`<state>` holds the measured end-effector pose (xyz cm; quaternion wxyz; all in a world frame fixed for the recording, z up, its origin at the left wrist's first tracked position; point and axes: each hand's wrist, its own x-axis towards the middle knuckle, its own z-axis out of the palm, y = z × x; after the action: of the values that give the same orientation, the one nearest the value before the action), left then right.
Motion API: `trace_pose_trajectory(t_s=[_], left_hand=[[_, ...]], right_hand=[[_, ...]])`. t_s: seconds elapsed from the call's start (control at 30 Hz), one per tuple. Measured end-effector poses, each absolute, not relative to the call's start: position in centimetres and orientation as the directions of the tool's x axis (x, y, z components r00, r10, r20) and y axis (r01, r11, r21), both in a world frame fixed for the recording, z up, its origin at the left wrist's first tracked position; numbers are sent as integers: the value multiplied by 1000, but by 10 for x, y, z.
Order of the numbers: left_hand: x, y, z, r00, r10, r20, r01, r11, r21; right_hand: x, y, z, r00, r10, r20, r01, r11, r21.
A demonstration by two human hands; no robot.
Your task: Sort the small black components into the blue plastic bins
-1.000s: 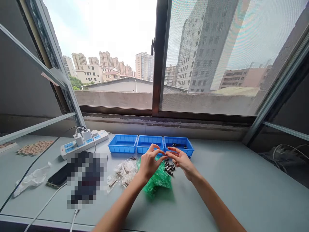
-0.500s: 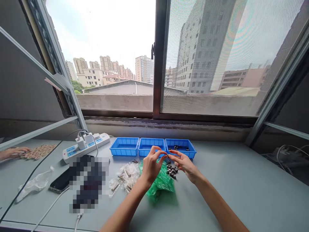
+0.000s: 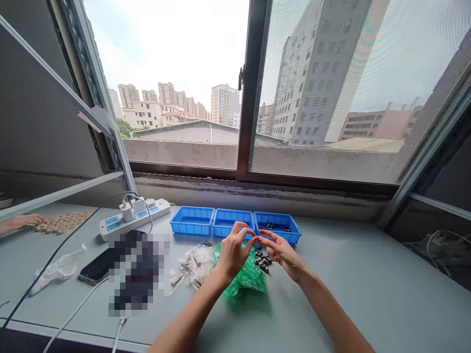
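Note:
My left hand [image 3: 234, 251] and my right hand [image 3: 282, 252] meet at the fingertips over a green plastic bag [image 3: 247, 277]. Both are pinched around something too small to make out. Just beyond the fingers stand three blue trays: the left one [image 3: 192, 228] and the middle one [image 3: 230, 231] show nothing inside, while the right one [image 3: 294, 237] holds several small dark parts [image 3: 271, 226]. A pile of small black and silver parts [image 3: 263, 261] lies beside the bag, partly behind my right hand. Small clear packets [image 3: 195, 264] are heaped left of the bag.
Left of the packets lie a phone [image 3: 96, 266], a blurred dark object, white cables and a crumpled clear wrapper [image 3: 61, 269]. A white power strip [image 3: 134, 218] sits behind them. At the far left, another person's hand [image 3: 27, 220] touches small tan pieces [image 3: 64, 223].
The view has tilted and shifted slightly. My hands remain together at the fingertips in nearly the same place. The other person's hand at the far left has moved a little.

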<state>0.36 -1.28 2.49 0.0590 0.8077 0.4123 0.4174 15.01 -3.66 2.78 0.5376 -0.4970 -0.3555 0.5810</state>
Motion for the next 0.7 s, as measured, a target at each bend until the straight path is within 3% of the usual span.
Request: trace_pose_trajectory(t_s=[0.7], left_hand=[[5, -15, 26, 320, 724, 612, 581, -660, 477]], right_hand=[[147, -40, 34, 52, 976, -209, -332, -181, -926]])
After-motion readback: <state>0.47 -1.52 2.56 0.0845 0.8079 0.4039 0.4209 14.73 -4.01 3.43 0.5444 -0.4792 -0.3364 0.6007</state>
